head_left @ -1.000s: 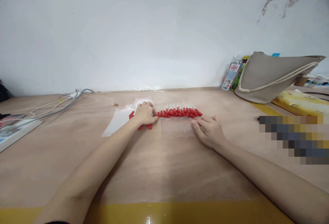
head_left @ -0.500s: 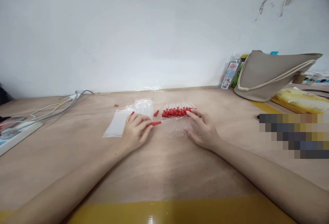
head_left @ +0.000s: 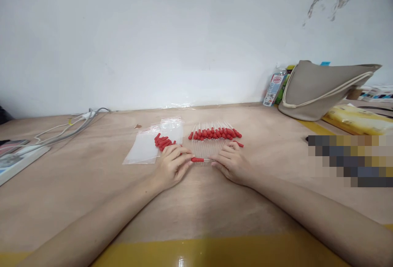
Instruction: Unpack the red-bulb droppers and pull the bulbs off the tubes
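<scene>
My left hand [head_left: 173, 164] pinches a red rubber dropper bulb [head_left: 197, 160] by its left end, low over the table. From the right, my right hand [head_left: 232, 164] grips a thin glass dropper tube [head_left: 206, 160], whose end meets the bulb's open end; how far it sits inside I cannot tell. Just beyond lie several bare glass tubes [head_left: 202, 148] side by side. Behind them, red-bulbed droppers [head_left: 215, 133] form a row with tips pointing at the wall. Loose red bulbs [head_left: 162, 141] are heaped beside my left hand, and one red bulb [head_left: 238, 144] shows past my right fingers.
Clear zip bags [head_left: 139, 150] lie under and beside the bulb heap. A power strip [head_left: 24, 158] with cables is at the left. At the back right stand a bottle [head_left: 272, 89], a grey bag [head_left: 319, 91] and a yellow packet [head_left: 357, 120].
My left hand has moved nearer to me with the red bulb, uncovering the bulb heap. My right hand has come off the dropper row, toward me, and a glass tube now meets the bulb.
</scene>
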`<state>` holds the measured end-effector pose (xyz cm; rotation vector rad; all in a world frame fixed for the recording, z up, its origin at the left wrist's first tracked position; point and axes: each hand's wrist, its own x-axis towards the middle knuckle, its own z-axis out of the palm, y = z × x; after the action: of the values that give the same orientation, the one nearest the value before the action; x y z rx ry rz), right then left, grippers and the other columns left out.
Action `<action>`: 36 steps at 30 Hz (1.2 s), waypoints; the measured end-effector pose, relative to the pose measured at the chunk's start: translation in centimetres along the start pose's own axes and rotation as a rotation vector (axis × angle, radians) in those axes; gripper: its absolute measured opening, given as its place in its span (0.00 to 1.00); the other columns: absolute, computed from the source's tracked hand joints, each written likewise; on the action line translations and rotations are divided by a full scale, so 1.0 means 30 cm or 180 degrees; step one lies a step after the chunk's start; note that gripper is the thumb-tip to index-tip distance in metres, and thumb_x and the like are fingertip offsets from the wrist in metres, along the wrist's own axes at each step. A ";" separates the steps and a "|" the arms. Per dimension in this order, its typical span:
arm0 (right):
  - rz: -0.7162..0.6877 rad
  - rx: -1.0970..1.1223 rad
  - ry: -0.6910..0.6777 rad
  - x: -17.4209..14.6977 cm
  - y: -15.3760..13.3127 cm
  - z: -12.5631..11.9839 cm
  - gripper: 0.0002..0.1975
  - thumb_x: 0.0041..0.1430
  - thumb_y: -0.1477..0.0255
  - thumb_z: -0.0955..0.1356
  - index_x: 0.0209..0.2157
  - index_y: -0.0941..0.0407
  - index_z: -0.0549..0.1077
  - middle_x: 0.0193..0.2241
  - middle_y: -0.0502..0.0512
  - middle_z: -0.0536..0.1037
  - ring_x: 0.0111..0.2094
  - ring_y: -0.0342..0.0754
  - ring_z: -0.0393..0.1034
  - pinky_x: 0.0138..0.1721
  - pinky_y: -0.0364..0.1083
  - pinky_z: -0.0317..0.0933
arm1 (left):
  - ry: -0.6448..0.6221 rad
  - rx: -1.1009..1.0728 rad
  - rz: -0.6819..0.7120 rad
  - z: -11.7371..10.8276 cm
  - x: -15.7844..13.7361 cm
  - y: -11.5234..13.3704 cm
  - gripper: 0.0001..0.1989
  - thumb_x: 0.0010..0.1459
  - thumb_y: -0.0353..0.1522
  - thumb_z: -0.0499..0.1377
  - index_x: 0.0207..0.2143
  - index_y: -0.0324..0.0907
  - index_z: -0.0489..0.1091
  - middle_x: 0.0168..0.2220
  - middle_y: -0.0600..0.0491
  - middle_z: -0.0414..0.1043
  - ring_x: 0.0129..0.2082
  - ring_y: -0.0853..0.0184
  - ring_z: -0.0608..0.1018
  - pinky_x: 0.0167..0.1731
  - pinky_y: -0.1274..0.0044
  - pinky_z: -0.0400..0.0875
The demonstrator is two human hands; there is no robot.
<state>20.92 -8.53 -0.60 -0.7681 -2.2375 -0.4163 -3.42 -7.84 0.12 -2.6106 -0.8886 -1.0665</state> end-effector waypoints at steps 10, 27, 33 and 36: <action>-0.0133 0.0445 -0.0012 0.008 -0.053 -0.004 0.11 0.60 0.71 0.61 0.28 0.57 0.72 0.19 0.49 0.71 0.25 0.41 0.57 0.36 0.46 0.46 | -0.0454 0.0254 0.0490 0.011 0.041 0.072 0.07 0.59 0.33 0.53 0.32 0.41 0.69 0.35 0.53 0.73 0.40 0.65 0.70 0.44 0.69 0.59; -0.0433 0.0251 -0.0072 -0.022 -0.044 -0.052 0.08 0.59 0.71 0.62 0.36 0.53 0.72 0.20 0.47 0.72 0.25 0.42 0.57 0.35 0.47 0.48 | -0.0762 0.0503 0.0783 -0.030 0.035 0.085 0.12 0.61 0.34 0.48 0.29 0.41 0.67 0.30 0.53 0.71 0.36 0.65 0.70 0.41 0.70 0.58; -0.0331 0.0470 0.0004 -0.038 0.000 -0.031 0.09 0.58 0.73 0.62 0.38 0.56 0.73 0.20 0.50 0.69 0.25 0.43 0.57 0.28 0.45 0.50 | -0.0798 0.0490 0.0530 -0.047 0.037 0.043 0.15 0.62 0.36 0.45 0.28 0.40 0.66 0.27 0.52 0.68 0.31 0.66 0.68 0.33 0.72 0.59; 0.0195 0.0488 0.0203 -0.045 0.047 -0.024 0.10 0.58 0.73 0.62 0.38 0.57 0.73 0.22 0.52 0.69 0.26 0.44 0.59 0.29 0.45 0.54 | -0.0622 0.0295 -0.0400 -0.087 0.045 -0.047 0.17 0.63 0.35 0.41 0.29 0.40 0.65 0.27 0.52 0.65 0.28 0.67 0.67 0.30 0.75 0.60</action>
<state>22.95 -8.34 -0.99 -0.7301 -2.1523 -0.2333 -4.99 -7.08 2.85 -2.6440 -1.1292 -0.7854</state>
